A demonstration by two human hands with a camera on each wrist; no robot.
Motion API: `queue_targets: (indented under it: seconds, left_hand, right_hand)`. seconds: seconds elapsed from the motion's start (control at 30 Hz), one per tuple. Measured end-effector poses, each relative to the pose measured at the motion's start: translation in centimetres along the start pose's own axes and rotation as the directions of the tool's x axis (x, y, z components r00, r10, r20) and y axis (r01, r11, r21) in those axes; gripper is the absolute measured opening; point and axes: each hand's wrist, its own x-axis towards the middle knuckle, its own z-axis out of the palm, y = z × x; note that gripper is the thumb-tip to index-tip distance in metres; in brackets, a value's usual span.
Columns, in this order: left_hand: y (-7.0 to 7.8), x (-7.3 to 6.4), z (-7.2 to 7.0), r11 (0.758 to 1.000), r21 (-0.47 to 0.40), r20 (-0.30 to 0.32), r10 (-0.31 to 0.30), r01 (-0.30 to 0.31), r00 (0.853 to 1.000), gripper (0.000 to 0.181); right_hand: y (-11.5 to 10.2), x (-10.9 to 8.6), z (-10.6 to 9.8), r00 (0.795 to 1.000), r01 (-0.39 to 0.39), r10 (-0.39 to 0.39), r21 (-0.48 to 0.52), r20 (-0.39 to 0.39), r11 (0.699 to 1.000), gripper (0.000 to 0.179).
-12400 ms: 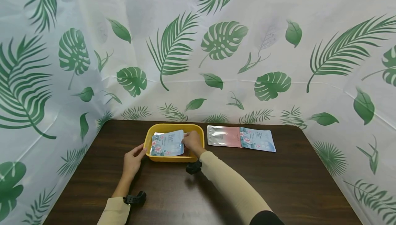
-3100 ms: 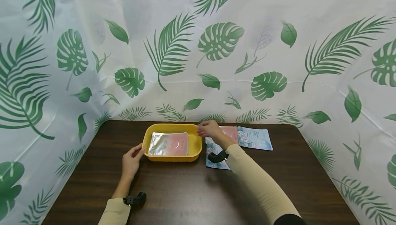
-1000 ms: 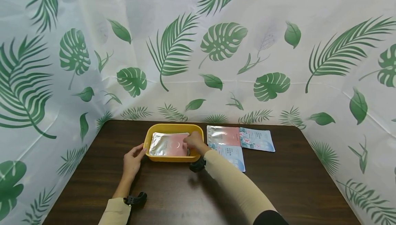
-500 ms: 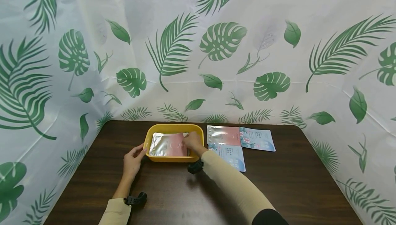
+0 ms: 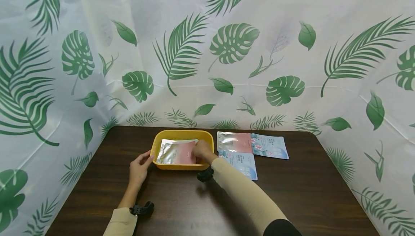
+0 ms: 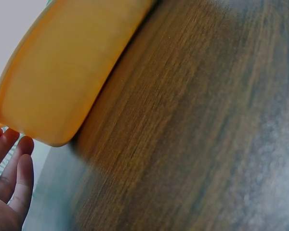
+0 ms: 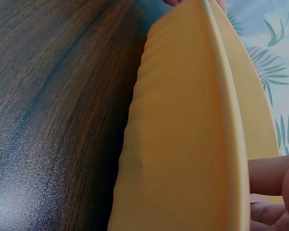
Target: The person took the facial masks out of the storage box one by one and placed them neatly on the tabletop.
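A yellow plastic basket sits at the back of the dark table, holding silver-and-pink sheet mask packets. At its left end my left hand holds the rim; in the left wrist view its fingers reach the basket's end wall. My right hand dips inside and pinches the right edge of the top packet, which lies slightly askew over another packet's pale edge. The right wrist view shows the fingers behind the basket's near wall, with the packet mostly hidden there.
Right of the basket, a silver-and-pink packet lies flat beside a blue floral packet. Another blue packet lies just in front, partly behind the right sleeve. A leaf-print cloth hangs behind the table.
A blue packet has gone from the basket to the table on the right. The right hand has returned to the basket and now shifts the top pink packet askew. The left hand stays put.
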Motion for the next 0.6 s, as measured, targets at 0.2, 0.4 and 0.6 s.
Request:
queue_targets:
  seconds: [0.2,0.4,0.6]
  left_hand:
    - [0.08,-0.10,-0.01,1.000,0.013,-0.002,0.004,-0.004,1.000,0.039]
    - [0.03,-0.10,0.04,1.000,0.014,-0.003,0.005,-0.005,1.000,0.040]
    - [0.12,-0.06,0.00,1.000,0.022,0.003,0.001,-0.001,1.000,0.041]
  right_hand:
    - [0.30,0.22,0.09,0.999,-0.010,0.012,0.072,-0.031,0.997,0.003]
    - [0.60,0.78,0.24,0.993,-0.012,0.028,0.139,-0.114,0.990,0.004]
    - [0.52,0.73,0.32,0.985,0.035,-0.005,0.166,-0.173,0.986,0.023]
